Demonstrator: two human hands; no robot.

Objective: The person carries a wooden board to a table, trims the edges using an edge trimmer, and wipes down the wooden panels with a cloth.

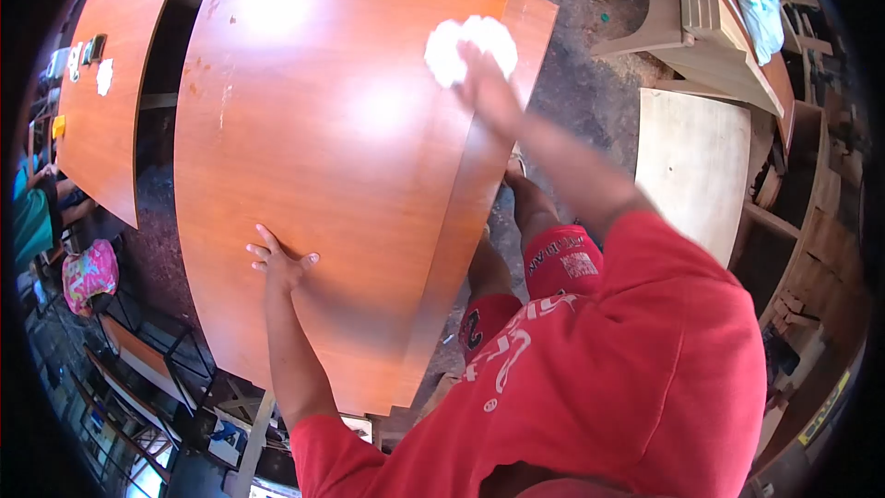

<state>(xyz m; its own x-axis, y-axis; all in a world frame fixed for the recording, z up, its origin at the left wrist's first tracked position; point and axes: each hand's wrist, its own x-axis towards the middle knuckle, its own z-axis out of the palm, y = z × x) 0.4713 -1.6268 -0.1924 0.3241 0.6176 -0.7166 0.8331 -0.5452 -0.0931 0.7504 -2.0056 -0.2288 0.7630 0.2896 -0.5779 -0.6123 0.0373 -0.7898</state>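
A white wad (pixel 495 37) lies under my right hand (pixel 489 90) near the panel's (pixel 304 157) far-right corner, clamped or not I cannot tell; my left hand (pixel 284 269) rests spread, farther off.

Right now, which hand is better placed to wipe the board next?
Probably the right hand: it holds the white wad on the board; the left hand, spread there, holds nothing visible.

Room over panel (pixel 300 143) between two obstacles: left grip (pixel 282 267) and, apparently, cloth (pixel 446 48).
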